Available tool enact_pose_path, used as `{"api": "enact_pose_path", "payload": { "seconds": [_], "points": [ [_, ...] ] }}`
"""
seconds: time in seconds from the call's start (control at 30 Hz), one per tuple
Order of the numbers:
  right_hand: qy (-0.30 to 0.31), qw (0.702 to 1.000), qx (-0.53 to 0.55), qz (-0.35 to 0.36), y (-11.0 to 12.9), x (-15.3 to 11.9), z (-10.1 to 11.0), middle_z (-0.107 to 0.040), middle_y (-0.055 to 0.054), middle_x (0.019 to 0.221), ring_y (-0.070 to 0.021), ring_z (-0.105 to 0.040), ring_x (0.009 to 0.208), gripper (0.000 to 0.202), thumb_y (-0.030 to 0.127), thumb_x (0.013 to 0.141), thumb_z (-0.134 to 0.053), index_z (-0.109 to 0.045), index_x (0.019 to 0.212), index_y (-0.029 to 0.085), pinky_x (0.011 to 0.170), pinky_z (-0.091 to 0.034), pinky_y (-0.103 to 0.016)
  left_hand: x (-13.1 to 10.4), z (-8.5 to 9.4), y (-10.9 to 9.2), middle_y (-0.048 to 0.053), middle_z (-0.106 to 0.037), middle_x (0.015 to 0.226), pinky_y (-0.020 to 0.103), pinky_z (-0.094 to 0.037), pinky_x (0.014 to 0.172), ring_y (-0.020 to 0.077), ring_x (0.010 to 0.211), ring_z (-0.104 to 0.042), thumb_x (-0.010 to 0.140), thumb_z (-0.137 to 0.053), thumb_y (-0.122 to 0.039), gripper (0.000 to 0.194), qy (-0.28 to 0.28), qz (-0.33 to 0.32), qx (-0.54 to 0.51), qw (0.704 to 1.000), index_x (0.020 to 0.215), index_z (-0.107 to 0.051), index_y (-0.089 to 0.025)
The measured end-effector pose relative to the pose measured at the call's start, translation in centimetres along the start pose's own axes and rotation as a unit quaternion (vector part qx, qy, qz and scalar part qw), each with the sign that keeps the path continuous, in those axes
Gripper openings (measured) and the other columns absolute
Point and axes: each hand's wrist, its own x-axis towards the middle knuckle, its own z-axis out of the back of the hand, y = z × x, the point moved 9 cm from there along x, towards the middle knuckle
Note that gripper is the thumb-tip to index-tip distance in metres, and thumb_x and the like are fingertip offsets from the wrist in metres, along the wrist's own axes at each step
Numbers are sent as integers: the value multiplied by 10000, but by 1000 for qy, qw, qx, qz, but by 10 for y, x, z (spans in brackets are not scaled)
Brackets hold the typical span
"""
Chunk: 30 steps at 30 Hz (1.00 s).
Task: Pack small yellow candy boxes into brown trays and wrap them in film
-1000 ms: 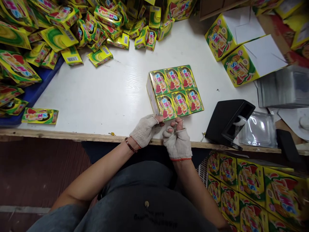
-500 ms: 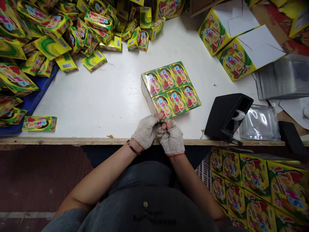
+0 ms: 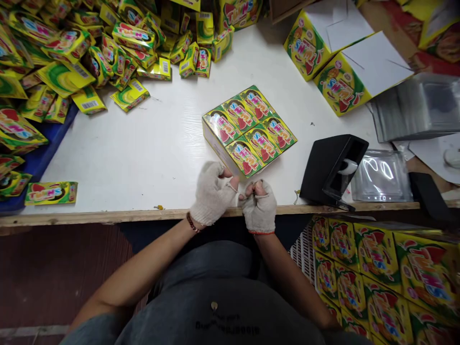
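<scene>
A yellow-green display box (image 3: pixel 251 132), its top showing several small TWINS packs under what looks like clear plastic, lies turned at an angle on the white table. Just below its near left edge is my left hand (image 3: pixel 213 194), in a white fingerless glove. Its thumb and fingers are loosely bent and a little apart, with nothing visible between them. My right hand (image 3: pixel 259 207), gloved the same way, is closed in a pinch by the box's near corner. Whatever its fingertips may hold is too small to make out.
A black tape dispenser (image 3: pixel 332 170) stands right, beside clear plastic lids (image 3: pixel 383 176). Two upturned cartons (image 3: pixel 362 72) are at the back right. Small TWINS boxes (image 3: pixel 132 38) pile up at the back left. Packed boxes (image 3: pixel 377 273) sit below the table's edge (image 3: pixel 89 218).
My left hand has come away from the box's near corner and from my right hand, its fingers loosening. The box has turned slightly. The whole view has shifted a little.
</scene>
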Motion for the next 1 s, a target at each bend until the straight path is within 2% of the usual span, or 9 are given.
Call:
{"api": "enact_pose_path", "payload": {
  "seconds": [0.03, 0.1, 0.17, 0.23, 0.37, 0.47, 0.6, 0.7, 1.0],
  "points": [
    [-11, 1000, -2, -2, 4, 5, 4, -541, 75, 686, -81, -567, 553, 407, 527, 712, -798, -525, 787, 235, 502, -481, -217, 6, 6, -19, 89, -634, 1008, 442, -455, 931, 282, 1061, -576, 704, -719, -310, 200, 4, -79, 76, 994, 773, -559, -211],
    [-16, 1000, 8, -24, 9, 17, 7, -560, 72, 745, -93, -598, 585, 454, 556, 680, -806, -521, 857, 250, 480, -461, -213, 14, -2, -50, 114, -629, 1193, 550, -330, 1095, 354, 1276, -479, 659, -753, -299, 248, 65, -238, 228, 942, 853, -623, -218],
    [-12, 998, 39, -38, 14, 30, 4, -543, 76, 732, -88, -585, 588, 462, 562, 678, -800, -509, 854, 249, 473, -437, -201, 22, -18, -58, 119, -636, 1240, 606, -231, 1155, 381, 1333, -447, 636, -772, -304, 292, 147, -316, 296, 889, 889, -648, -228],
    [4, 998, 54, -31, 20, 41, -3, -547, 74, 725, -69, -549, 585, 408, 508, 717, -786, -504, 838, 240, 483, -417, -185, 33, -28, -54, 115, -664, 1200, 603, -214, 1173, 365, 1304, -487, 630, -776, -295, 270, 182, -322, 290, 883, 859, -646, -235],
    [-9, 999, 36, -13, 31, 53, -7, -588, 76, 716, -56, -495, 547, 363, 264, 656, -808, -476, 800, 230, 477, -403, -179, 44, -37, -42, 100, -695, 1080, 566, -258, 1165, 316, 1194, -564, 679, -756, -310, 178, 162, -307, 262, 901, 759, -612, -244],
    [-31, 999, 36, -9, 40, 57, -5, -590, 79, 685, -51, -496, 531, 317, 172, 634, -768, -490, 778, 220, 478, -417, -170, 41, -41, -41, 101, -699, 1074, 541, -305, 1134, 298, 1137, -585, 743, -716, -348, 151, 163, -342, 290, 879, 754, -607, -244],
    [10, 998, 10, -55, 46, 54, -11, -527, 82, 613, -42, -462, 489, 174, 225, 731, -729, -565, 779, 192, 439, -382, -155, 37, -44, -45, 107, -703, 1086, 509, -366, 1076, 283, 1078, -602, 804, -670, -388, 152, 170, -397, 330, 840, 808, -623, -243],
    [19, 996, -18, -82, 41, 42, -11, -464, 85, 550, -48, -412, 466, 243, 308, 717, -778, -571, 694, 181, 407, -364, -167, 36, -46, -46, 110, -704, 1099, 495, -368, 1065, 283, 1078, -600, 831, -654, -419, 180, 155, -416, 360, 821, 840, -628, -242],
    [7, 997, 52, -60, 19, 21, -11, -433, 78, 560, -62, -410, 500, 250, 322, 703, -800, -590, 675, 188, 481, -453, -191, 21, -56, -52, 94, -708, 1069, 475, -374, 1013, 257, 1017, -610, 885, -599, -284, 83, 63, -487, 428, 759, 922, -646, -227]
  ]
}}
